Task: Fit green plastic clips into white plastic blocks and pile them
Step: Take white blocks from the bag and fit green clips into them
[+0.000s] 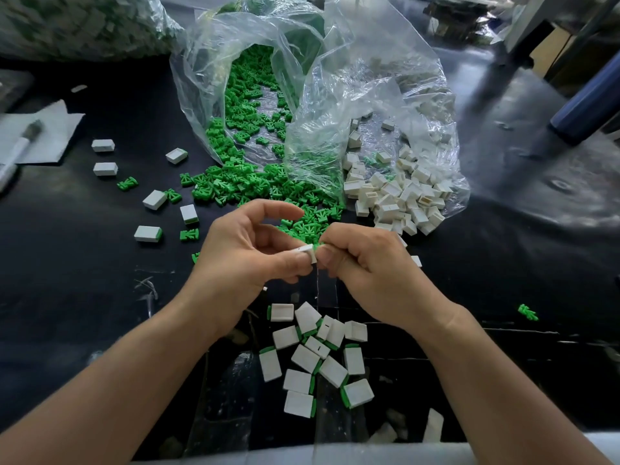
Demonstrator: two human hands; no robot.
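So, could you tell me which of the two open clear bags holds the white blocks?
The right-hand bag, spilling white blocks; the left bag holds green clips.

Soft, even daylight fills the scene, brightest toward 1 o'clock. The black table [100, 297] throws broad pale glare at 2 to 3 o'clock, and the clear bags [335, 95] sparkle with white highlights at 12. Shadows are faint and short. The centre is crisp, down to the white blocks [305, 359] at 6 o'clock. The filled bag [77, 25] at 11 and the marker [20, 146] at 9 are smeared. Wide-angle stretch swells the forearms [117, 397] at 5 and 7.
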